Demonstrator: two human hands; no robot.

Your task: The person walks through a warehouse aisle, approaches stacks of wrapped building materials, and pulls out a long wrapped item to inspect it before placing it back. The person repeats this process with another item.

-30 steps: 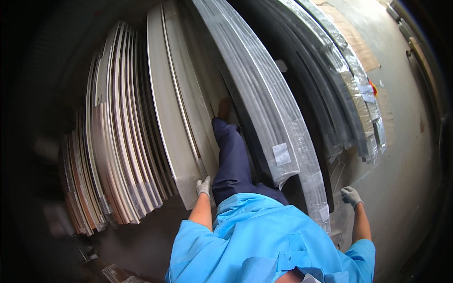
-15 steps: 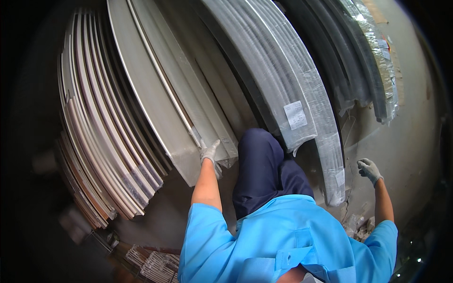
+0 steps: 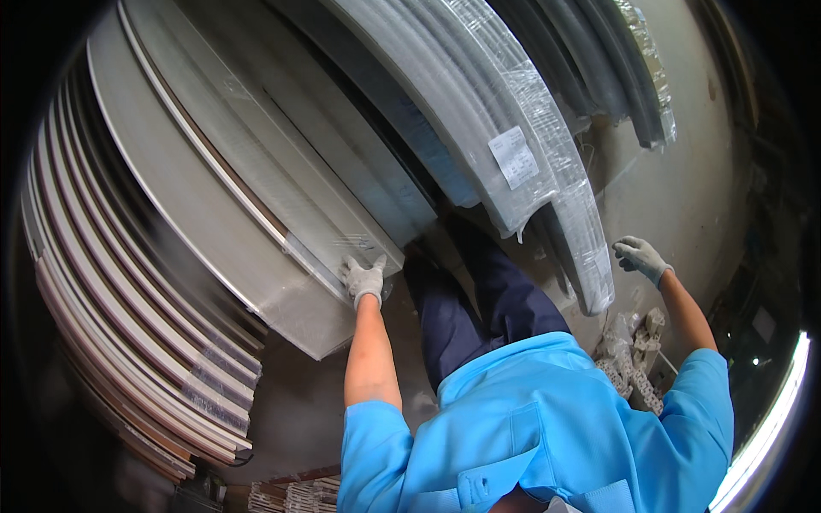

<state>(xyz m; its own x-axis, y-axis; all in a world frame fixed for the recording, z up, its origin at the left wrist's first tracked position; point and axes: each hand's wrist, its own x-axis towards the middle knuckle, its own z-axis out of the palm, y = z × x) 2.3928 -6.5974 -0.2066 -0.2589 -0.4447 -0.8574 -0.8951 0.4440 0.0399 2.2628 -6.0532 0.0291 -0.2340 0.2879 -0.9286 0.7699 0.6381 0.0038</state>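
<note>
My left hand point(image 3: 363, 280), in a pale knitted glove, lies with spread fingers on the end of a long grey profile point(image 3: 329, 214) in clear film. It is not closed round it. A wide flat grey panel point(image 3: 201, 231) and a thin white strip point(image 3: 214, 184) run alongside, just left of that hand. My right hand point(image 3: 641, 258), gloved the same way, is held out to the right in the air. Its fingers are loosely bent and apart, and no object shows in them. Nearest to it is a film-wrapped grey bundle point(image 3: 590, 248) of long profiles.
Stacked pale and brown profiles point(image 3: 184, 359) fill the left side. A labelled wrapped bundle point(image 3: 479, 128) stands ahead, with dark profiles point(image 3: 599, 68) beyond. Offcuts and crumpled film point(image 3: 629, 359) lie on the floor at right. More short pieces point(image 3: 295, 496) are at bottom left.
The view has shifted, so the stacks appear further left. My left hand now lies flatter on the profile's end, fingers spread. My right hand remains out to the side.
</note>
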